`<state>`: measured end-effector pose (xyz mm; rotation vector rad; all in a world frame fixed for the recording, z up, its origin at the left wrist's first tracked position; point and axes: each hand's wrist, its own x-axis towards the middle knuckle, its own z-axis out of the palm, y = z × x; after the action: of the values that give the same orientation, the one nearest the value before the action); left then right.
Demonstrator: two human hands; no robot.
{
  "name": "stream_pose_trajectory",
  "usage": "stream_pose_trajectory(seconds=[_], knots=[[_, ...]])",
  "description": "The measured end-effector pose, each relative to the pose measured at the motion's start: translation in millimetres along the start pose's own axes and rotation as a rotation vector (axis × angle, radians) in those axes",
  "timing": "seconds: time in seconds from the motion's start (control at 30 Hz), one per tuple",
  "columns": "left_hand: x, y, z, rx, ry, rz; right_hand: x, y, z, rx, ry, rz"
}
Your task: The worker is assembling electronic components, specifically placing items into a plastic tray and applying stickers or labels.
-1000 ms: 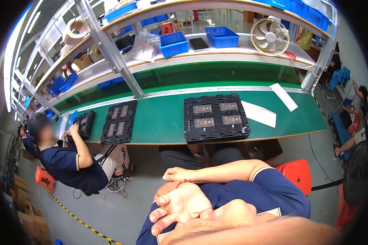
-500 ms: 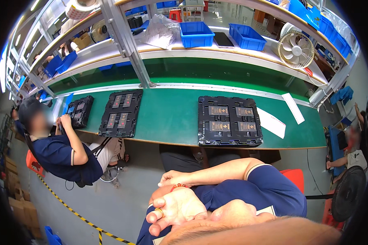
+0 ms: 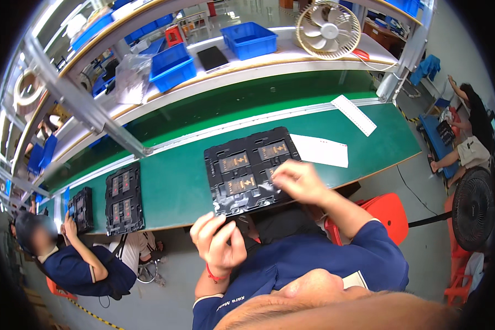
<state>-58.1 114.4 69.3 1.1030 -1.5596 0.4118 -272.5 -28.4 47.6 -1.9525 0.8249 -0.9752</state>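
Note:
In front of me on the green bench lies a black plastic tray (image 3: 214,175) holding several flat, dark battery-like pieces (image 3: 242,185) with orange print. My right hand (image 3: 300,182) reaches over the tray's near right part, fingers bent and fingertips together at the piece there. Whatever they may hold is hidden. Off the tray's near left corner, my left hand (image 3: 220,245) is raised with loosely curled fingers apart and nothing visible in them. A red bracelet (image 3: 215,275) circles that wrist.
White sheets (image 3: 322,150) lie right of the tray. Farther left are two similar black trays (image 3: 124,198), with a co-worker (image 3: 88,253) seated there. Behind the bench, a shelf bears blue bins (image 3: 249,39) and a fan (image 3: 328,30). A red stool (image 3: 388,217) stands beside me.
My right hand has moved from my left forearm onto the tray. My left hand has come forward from near my head to the bench's front edge. The view has turned right.

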Motion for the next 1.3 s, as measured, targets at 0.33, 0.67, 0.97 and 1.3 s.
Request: stream_pose_trajectory(seconds=[0.33,0.67,0.97,1.3], knots=[[53.3,-76.7,145.7,-0.293,-0.579,-0.005,-17.7,170.4,-118.6,-0.849,0.345,0.033],[22.1,-124.7,194.3,-0.254,-0.584,-0.117,-9.3,173.5,-118.3,-0.787,0.307,0.043],[24.9,-121.4,182.7,-0.303,-0.817,-0.118,-4.6,165.7,-115.6,-0.868,0.355,-0.065],[50.0,-122.0,198.0,-0.122,-1.035,-0.045,-10.1,138.4,-117.8,-0.717,0.166,0.041]])
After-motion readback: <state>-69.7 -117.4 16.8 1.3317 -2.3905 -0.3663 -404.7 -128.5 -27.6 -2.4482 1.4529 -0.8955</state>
